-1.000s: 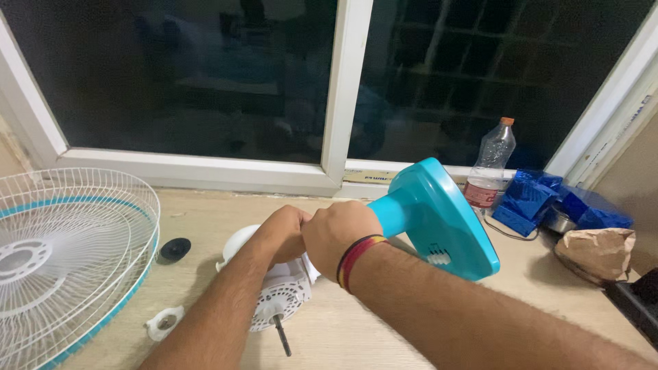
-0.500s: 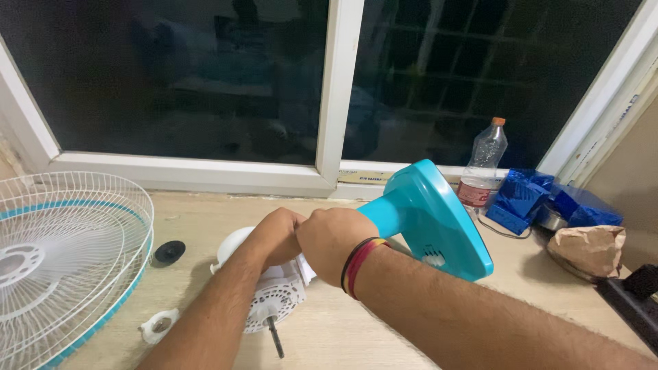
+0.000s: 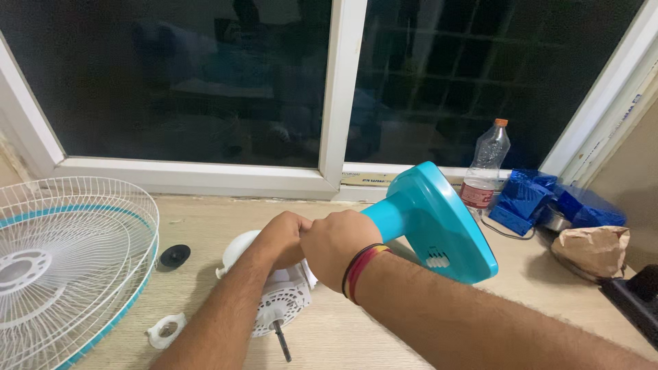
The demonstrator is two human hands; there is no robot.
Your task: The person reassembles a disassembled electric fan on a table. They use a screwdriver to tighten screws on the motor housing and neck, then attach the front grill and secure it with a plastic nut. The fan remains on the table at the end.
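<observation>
A dismantled table fan lies on its side on the wooden sill. Its white motor housing [image 3: 279,305] points a bare metal shaft [image 3: 282,340] toward me. The turquoise base [image 3: 439,223] tilts up to the right on its turquoise neck [image 3: 384,214]. My left hand [image 3: 282,238] and my right hand [image 3: 336,244] are both closed on the top of the motor housing where it meets the neck. A striped band circles my right wrist. What the fingers hold under the knuckles is hidden.
White wire fan guards with a turquoise rim [image 3: 62,260] lie at the left. A black round cap [image 3: 175,255] and a small white nut [image 3: 165,329] sit beside them. At the right stand a plastic bottle [image 3: 488,164], blue packets [image 3: 528,199] and a brown paper bag [image 3: 593,248].
Both hands stay clenched on the motor housing; the fan has barely shifted. Only my viewpoint has drifted slightly.
</observation>
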